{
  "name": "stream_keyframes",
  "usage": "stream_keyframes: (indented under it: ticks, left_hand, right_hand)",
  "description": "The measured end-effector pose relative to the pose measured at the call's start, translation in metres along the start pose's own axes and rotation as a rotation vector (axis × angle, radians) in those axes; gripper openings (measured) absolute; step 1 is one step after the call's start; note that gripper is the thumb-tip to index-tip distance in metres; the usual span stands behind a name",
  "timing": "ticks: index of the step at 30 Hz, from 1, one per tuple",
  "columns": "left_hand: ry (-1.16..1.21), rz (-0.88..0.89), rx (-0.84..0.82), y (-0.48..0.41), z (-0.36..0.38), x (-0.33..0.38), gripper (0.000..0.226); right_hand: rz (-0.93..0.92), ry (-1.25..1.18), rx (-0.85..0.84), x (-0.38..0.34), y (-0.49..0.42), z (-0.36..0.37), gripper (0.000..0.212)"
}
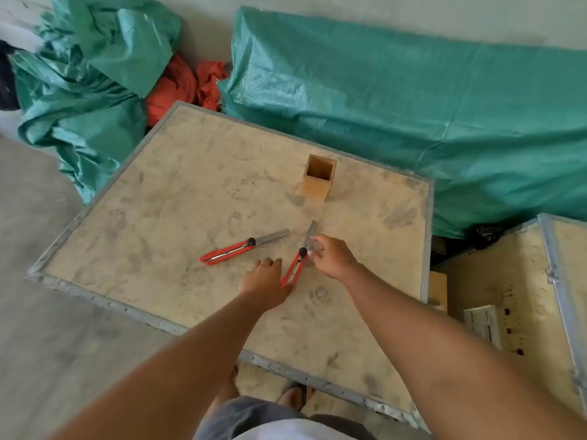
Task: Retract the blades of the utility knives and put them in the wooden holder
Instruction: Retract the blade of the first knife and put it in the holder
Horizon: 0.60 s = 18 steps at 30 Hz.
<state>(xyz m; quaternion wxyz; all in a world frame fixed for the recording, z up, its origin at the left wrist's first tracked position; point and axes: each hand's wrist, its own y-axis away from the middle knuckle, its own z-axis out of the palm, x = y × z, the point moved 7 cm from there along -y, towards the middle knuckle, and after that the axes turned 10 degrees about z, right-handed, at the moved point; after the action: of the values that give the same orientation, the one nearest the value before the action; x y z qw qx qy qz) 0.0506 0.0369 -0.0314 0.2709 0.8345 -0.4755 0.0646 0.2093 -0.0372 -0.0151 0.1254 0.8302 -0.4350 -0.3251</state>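
Left hand (265,281): flat, seemingly touching near utility knife (293,269) handle
Right hand (333,255): pinching its extended blade
Wooden holder (317,182): upright, beyond

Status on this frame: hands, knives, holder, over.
Left hand touching handle end of near knife, right hand pinching at its blade. Blade out on far knife too, untouched. Wooden holder upright, empty, nothing in the way.

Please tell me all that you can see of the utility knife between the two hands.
The utility knife has a red handle and a black knob. Its grey blade is out, pointing toward the wooden holder. The left hand touches the handle's near end; the right hand pinches the blade near the knob.
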Motion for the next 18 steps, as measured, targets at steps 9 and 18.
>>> stream_keyframes:
  ticks: [9, 18]
  left_hand:
    - [-0.082, 0.09, 0.02, -0.003, 0.019, -0.005, 0.052]
    - [0.305, 0.019, 0.157, 0.01, 0.007, 0.0, 0.035]
  right_hand:
    - [0.069, -0.044, -0.032, 0.005, -0.016, 0.035, 0.043]
    - [0.215, -0.485, 0.026, 0.016, -0.011, 0.035, 0.017]
